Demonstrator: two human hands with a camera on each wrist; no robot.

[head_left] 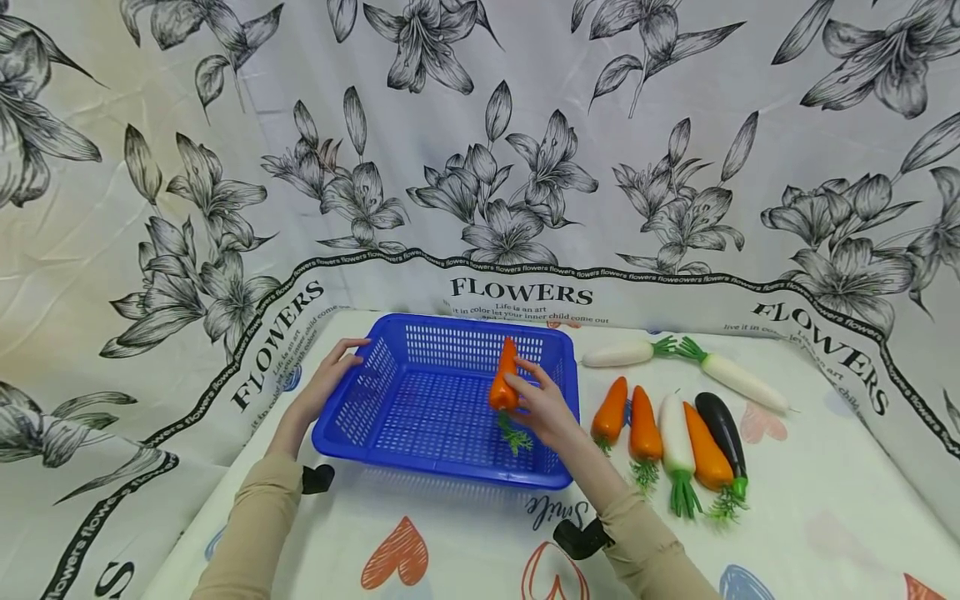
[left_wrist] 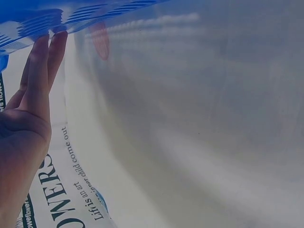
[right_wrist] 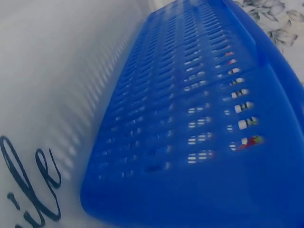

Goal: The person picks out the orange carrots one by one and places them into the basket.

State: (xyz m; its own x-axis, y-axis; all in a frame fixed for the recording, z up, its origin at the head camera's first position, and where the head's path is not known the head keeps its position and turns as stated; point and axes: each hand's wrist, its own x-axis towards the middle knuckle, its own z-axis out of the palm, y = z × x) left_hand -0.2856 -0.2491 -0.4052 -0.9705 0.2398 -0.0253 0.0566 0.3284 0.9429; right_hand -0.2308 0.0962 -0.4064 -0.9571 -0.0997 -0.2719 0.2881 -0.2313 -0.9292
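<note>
A blue plastic basket [head_left: 442, 457] with slotted walls lies in the middle of the head view, its floor bare. My left hand [head_left: 327, 382] is at its left side, with straight fingers [left_wrist: 40, 71] touching the basket under the rim in the left wrist view. Over the right part of the basket, my right hand [head_left: 542, 402] holds an orange carrot [head_left: 504, 379] between thumb and fingers, its tip up and its green leaves hanging down. The right wrist view shows only the basket's slotted outer wall [right_wrist: 156, 109]; hand and carrot are hidden there.
Right of the basket lie more carrots [head_left: 610, 410], a white radish [head_left: 677, 442] and a dark eggplant [head_left: 722, 429] side by side. Behind them are two more white radishes [head_left: 738, 380]. A flower-printed curtain [head_left: 480, 167] stands behind the table [head_left: 457, 558].
</note>
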